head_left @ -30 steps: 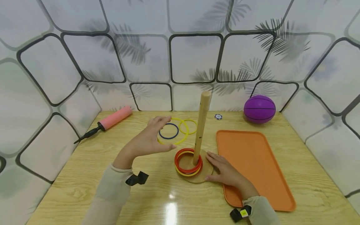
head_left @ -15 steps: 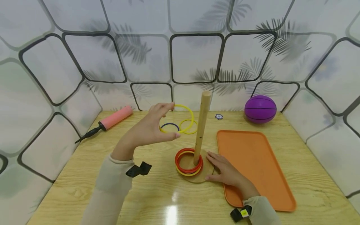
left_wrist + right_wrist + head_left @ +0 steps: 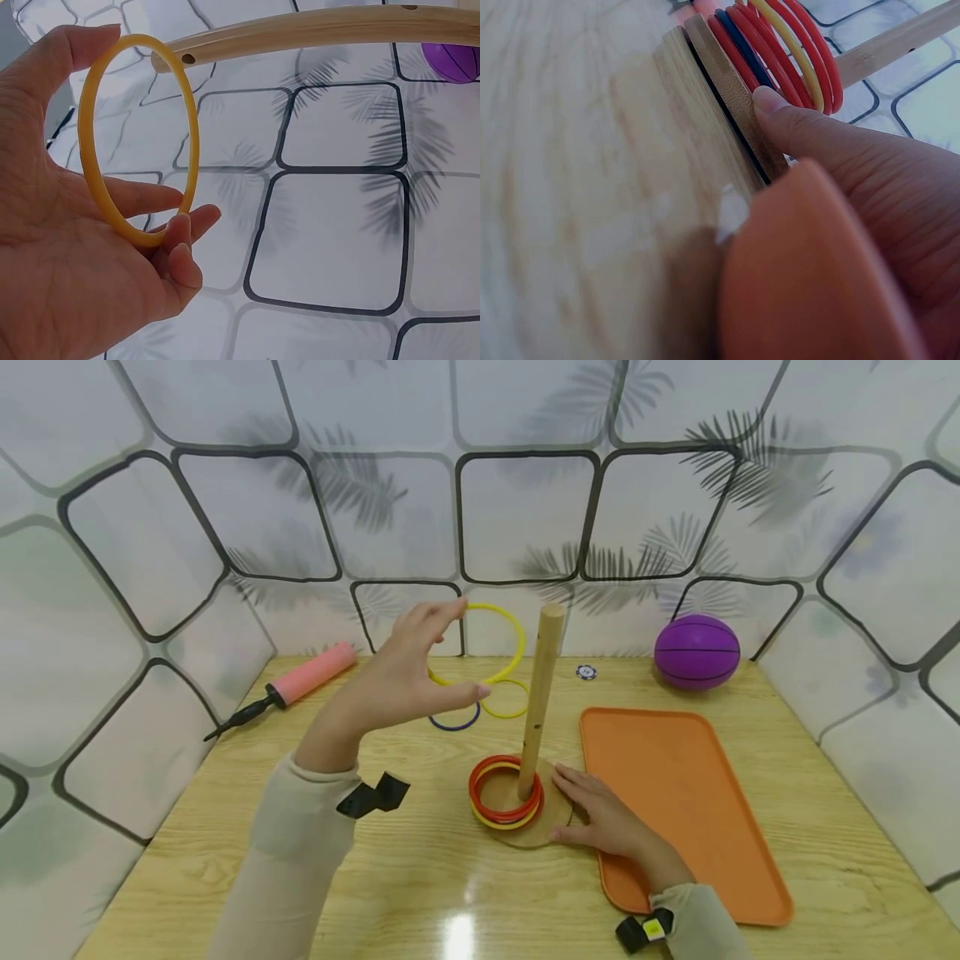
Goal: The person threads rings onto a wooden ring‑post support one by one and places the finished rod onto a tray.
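Observation:
My left hand (image 3: 397,677) pinches a yellow ring (image 3: 522,643) by its edge, raised above the table to the left of an upright wooden post (image 3: 542,702). In the left wrist view, the ring (image 3: 88,142) is held between thumb and fingers, near the post's top. Several red, yellow and dark blue rings (image 3: 769,45) are stacked around the post, leaning off-centre to the left on its round wooden base (image 3: 557,810). My right hand (image 3: 607,818) rests on the base's right edge, fingers extended and thumb spread apart; the thumb tip touches the rim.
A blue ring (image 3: 453,728) and another yellow ring (image 3: 506,716) lie on the table behind. An orange tray (image 3: 675,777) sits at right, partly under my right wrist. Toward the back are a pink pump (image 3: 311,675), a poker chip (image 3: 587,672) and a purple ball (image 3: 697,652).
My left hand has lifted the yellow ring upward from near the table, close to the height of the post's top. The right hand has stayed on the base.

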Tool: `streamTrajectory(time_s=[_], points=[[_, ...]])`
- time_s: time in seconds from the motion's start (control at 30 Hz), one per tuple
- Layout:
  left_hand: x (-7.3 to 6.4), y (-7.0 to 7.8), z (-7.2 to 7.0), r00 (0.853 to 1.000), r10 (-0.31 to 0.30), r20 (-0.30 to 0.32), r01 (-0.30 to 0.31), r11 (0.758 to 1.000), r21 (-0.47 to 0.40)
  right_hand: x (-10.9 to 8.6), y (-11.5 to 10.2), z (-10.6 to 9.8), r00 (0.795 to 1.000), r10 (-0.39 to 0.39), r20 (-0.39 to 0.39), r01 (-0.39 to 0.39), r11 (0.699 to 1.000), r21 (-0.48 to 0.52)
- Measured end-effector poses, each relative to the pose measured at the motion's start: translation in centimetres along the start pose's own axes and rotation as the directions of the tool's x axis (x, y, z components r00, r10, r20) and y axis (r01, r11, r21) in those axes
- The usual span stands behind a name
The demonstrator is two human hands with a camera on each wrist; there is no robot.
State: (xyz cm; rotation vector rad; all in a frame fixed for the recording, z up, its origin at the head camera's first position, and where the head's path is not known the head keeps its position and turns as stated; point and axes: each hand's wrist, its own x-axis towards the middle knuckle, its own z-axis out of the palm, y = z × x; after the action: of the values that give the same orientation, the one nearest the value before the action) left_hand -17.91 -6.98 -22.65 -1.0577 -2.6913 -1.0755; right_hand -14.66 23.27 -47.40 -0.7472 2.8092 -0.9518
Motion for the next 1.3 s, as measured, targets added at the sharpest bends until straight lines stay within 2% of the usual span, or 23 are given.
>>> streamTrajectory(time_s=[0.17,0.33,0.53,0.93,1.1,1.3], points=[[0.7,0.8,-0.1,1.0,-0.016,0.007,0.016,1.0,0.003,0.0,0.0,0.0,1.0,-0.001,0.003,0.001,1.0,-0.008],[1.2,1.1,-0.1,1.0,0.004,-0.005,-0.004,1.0,0.005,0.1,0.0,0.1,1.0,0.002,0.002,-0.002,1.0,-0.016],[1.5,1.2,-0.7,1.0,0.024,-0.009,-0.024,1.0,0.012,0.1,0.1,0.1,1.0,0.006,0.002,-0.006,1.0,-0.008],[1.8,2.4,-1.7,1.0,0.017,0.013,-0.018,0.999,0.043,0.0,0.1,0.1,1.0,0.001,0.0,-0.001,1.0,-0.007],[2.4,3.1,-1.5,0.999,0.036,0.037,-0.037,0.999,0.033,0.0,0.2,0.1,1.0,0.001,-0.002,-0.001,1.0,-0.016],[3.2,3.5,-0.6,0.995,0.07,0.066,-0.072,0.997,0.032,0.0,0.1,0.0,1.0,-0.009,-0.014,0.009,1.0,-0.024]])
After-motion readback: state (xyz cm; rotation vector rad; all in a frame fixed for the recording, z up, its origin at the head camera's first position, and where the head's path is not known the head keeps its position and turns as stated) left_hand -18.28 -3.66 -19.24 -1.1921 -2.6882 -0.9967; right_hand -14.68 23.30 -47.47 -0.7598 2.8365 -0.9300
